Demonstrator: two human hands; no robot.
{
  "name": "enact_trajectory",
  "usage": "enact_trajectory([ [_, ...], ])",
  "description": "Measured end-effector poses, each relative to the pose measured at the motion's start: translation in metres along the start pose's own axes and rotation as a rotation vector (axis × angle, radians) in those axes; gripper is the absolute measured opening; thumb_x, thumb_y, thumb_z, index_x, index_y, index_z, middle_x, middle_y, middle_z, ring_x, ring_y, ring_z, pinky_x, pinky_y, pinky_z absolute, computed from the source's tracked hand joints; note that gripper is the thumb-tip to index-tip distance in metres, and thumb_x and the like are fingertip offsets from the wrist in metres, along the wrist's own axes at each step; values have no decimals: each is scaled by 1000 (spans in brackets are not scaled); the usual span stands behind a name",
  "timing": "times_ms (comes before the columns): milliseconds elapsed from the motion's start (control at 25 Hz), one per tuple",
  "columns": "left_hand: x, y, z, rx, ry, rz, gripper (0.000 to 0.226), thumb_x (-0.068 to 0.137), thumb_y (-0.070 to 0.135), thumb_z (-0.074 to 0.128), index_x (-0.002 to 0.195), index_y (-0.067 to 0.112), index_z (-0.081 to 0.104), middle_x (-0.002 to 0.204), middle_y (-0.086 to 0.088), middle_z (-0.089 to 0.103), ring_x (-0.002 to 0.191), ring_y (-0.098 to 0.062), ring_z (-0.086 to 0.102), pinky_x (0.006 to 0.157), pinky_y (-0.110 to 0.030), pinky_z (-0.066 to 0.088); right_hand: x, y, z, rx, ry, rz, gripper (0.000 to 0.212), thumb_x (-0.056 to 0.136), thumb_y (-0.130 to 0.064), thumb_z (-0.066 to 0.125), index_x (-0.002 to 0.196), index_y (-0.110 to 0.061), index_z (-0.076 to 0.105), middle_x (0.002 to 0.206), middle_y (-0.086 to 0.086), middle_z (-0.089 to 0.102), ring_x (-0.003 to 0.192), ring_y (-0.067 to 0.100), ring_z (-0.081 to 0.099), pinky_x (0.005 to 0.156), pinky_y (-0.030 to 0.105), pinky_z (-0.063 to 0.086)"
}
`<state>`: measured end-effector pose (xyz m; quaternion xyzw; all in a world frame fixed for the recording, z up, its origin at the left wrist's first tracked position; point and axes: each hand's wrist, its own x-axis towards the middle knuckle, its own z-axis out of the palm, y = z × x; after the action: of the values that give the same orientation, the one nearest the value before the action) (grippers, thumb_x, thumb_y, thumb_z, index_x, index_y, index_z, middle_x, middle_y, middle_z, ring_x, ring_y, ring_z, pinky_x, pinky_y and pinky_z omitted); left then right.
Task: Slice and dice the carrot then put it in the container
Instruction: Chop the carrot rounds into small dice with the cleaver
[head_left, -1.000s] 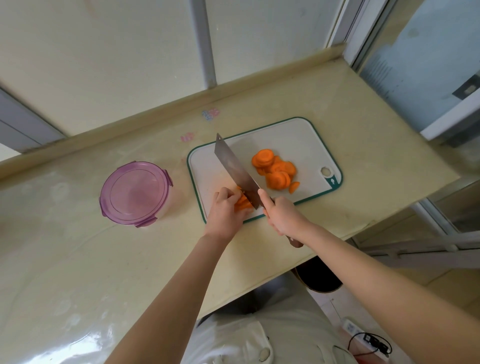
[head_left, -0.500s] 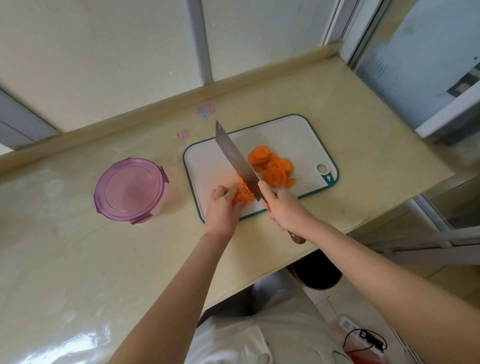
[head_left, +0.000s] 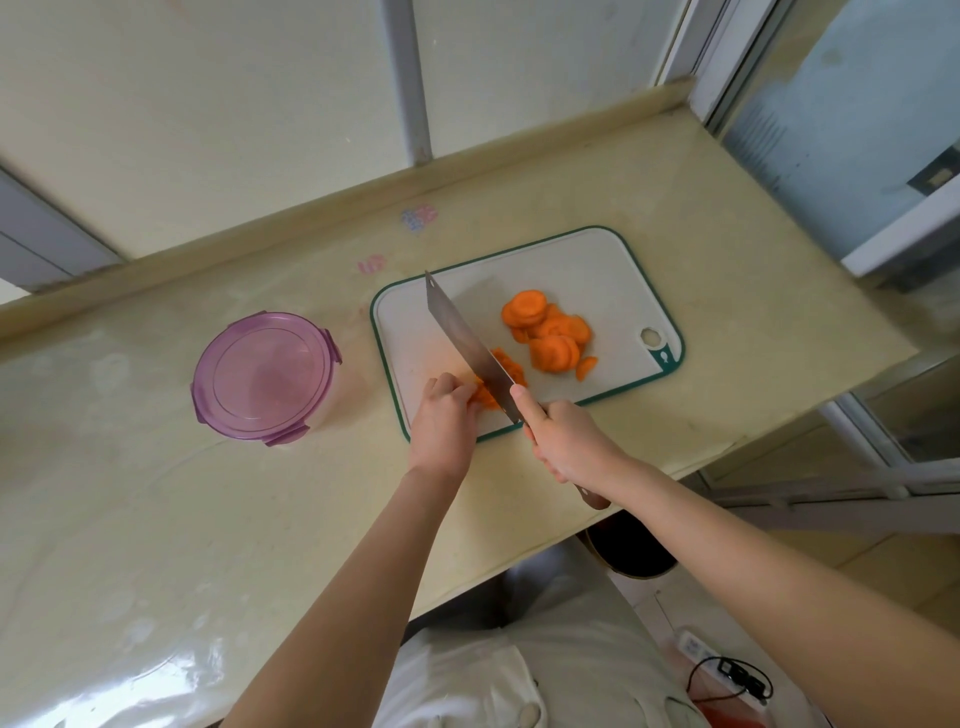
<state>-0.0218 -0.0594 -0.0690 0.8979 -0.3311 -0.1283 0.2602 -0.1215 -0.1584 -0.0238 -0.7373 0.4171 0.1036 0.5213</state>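
Gleaming beige counter (head_left: 156, 493), frosted panes (head_left: 208, 104) — left fingers (head_left: 445, 387) pinching carrot (head_left: 484, 397), right fingers (head_left: 525, 402) gripping cleaver (head_left: 462, 332).

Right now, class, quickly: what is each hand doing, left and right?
Left hand: fingers curled, holding the carrot down on the cutting board.
Right hand: closed around the knife handle.

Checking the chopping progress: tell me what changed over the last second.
The steel cleaver, gripped by the right hand, has chopped leftward; fresh-cut orange strips now lie right of its blade. The left hand keeps pinning the uncut carrot stack. The pile of round carrot slices, white green-rimmed cutting board and closed purple-lidded round container stayed put.
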Motion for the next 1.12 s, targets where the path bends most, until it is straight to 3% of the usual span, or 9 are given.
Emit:
enact_trajectory([
  [360, 6, -3, 1, 1, -27, 5, 18, 89, 10, 57, 99, 5, 71, 92, -11, 57, 92, -25, 49, 72, -31, 41, 7, -3, 22, -255, 62, -57, 62, 100, -53, 27, 56, -11, 38, 57, 5, 44, 64, 26, 48, 56, 30, 31],
  [560, 5, -4, 0, -5, -8, 23, 17, 85, 3, 59, 97, 4, 71, 89, -13, 58, 89, -28, 51, 70, -33, 41, 15, -6, 27, -247, 95, -124, 60, 100, -52, 28, 66, -7, 51, 74, 16, 60, 78, 33, 58, 65, 28, 34],
  [720, 4, -1, 1, -19, -3, -14, 16, 85, 5, 60, 95, 1, 71, 89, -14, 58, 91, -30, 50, 72, -39, 45, 11, 0, 14, -79, 61, -130, 60, 99, -52, 31, 53, -15, 42, 55, 3, 47, 58, 22, 47, 65, 32, 37],
  [880, 3, 0, 4, -34, 44, -31, 10, 84, 5, 62, 88, 1, 70, 84, -13, 56, 87, -29, 50, 69, -38, 45, 6, 3, 0, 84, 68, -76, 60, 98, -55, 32, 55, -13, 41, 42, -7, 39, 40, 10, 37, 51, 30, 32],
  [1120, 2, 2, 5, -66, 81, -46, 8, 81, 3, 65, 86, 0, 70, 81, -12, 56, 83, -30, 51, 66, -34, 42, 10, 2, -8, 23, 19, -57, 60, 97, -57, 32, 58, -12, 41, 43, -4, 38, 35, 9, 35, 51, 30, 34],
])
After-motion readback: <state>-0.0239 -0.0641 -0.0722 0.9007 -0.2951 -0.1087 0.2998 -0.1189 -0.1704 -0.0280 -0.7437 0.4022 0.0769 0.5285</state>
